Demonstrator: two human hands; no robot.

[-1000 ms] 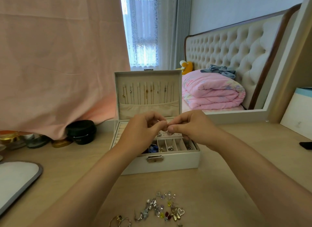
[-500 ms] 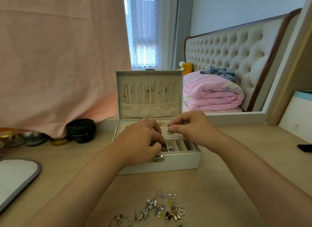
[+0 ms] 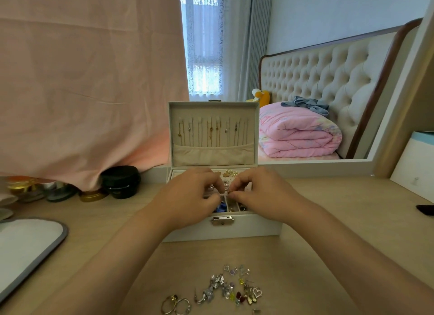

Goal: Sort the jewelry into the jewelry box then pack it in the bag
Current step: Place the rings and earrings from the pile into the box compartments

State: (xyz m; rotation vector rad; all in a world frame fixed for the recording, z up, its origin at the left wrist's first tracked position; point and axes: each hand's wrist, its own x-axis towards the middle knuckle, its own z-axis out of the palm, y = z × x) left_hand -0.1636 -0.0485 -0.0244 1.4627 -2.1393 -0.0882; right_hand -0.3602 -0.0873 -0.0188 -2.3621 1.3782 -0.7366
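A white jewelry box (image 3: pixel 246 226) stands open on the wooden desk, its raised lid (image 3: pixel 213 131) hung with thin gold necklaces. Both my hands hover over its compartments. My right hand (image 3: pixel 260 194) pinches a small piece of jewelry (image 3: pixel 229 192) between thumb and fingers. My left hand (image 3: pixel 190 198) has curled fingers meeting the right hand's fingertips over the tray; what it holds is hidden. Earrings sit in the tray's back rows (image 3: pixel 229 174). A loose pile of earrings and charms (image 3: pixel 234 286) lies near the desk's front edge, with two rings (image 3: pixel 175 304) beside it.
A grey-rimmed white mirror or tray (image 3: pixel 25 246) lies at the left. A black round case (image 3: pixel 121 181) and small jars (image 3: pixel 28 189) sit under a pink cloth. A large mirror stands behind the box. A white box (image 3: pixel 415 164) and a dark object (image 3: pixel 425 209) are at the right.
Both hands have dropped lower into the box. The left hand moved back in beside the right, and their fingertips now meet over the small compartments.
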